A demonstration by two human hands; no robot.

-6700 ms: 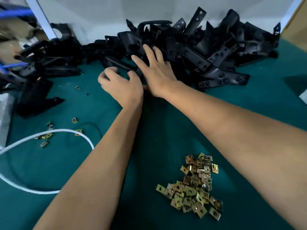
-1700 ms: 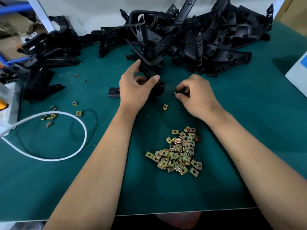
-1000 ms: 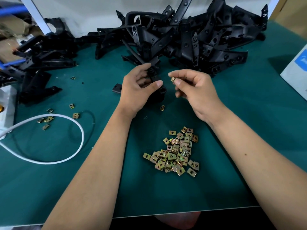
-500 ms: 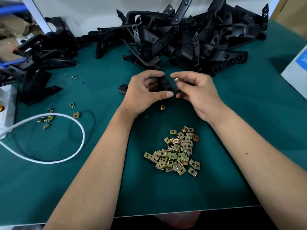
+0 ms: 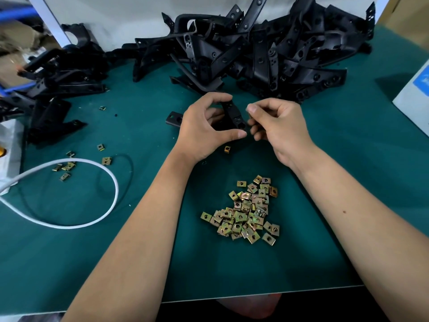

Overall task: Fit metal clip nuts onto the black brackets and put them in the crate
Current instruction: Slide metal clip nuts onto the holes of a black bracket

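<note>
Clip nut [image 5: 248,114] mostly hidden in right hand [image 5: 277,126]; bracket [image 5: 234,115] partly covered.

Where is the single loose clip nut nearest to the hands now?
The small brass-coloured metal clip nut lies on the green mat, just below the left hand, above the nut pile.

Green mat [image 5: 348,182] covers my bench, pale front edge [image 5: 255,296] just below my arms. White wall [image 5: 120,17] behind bench. White post [image 5: 50,18] at far left, blue bar [image 5: 14,9] beside it. Cardboard [image 5: 404,10] at far right. Light dim, even.
</note>
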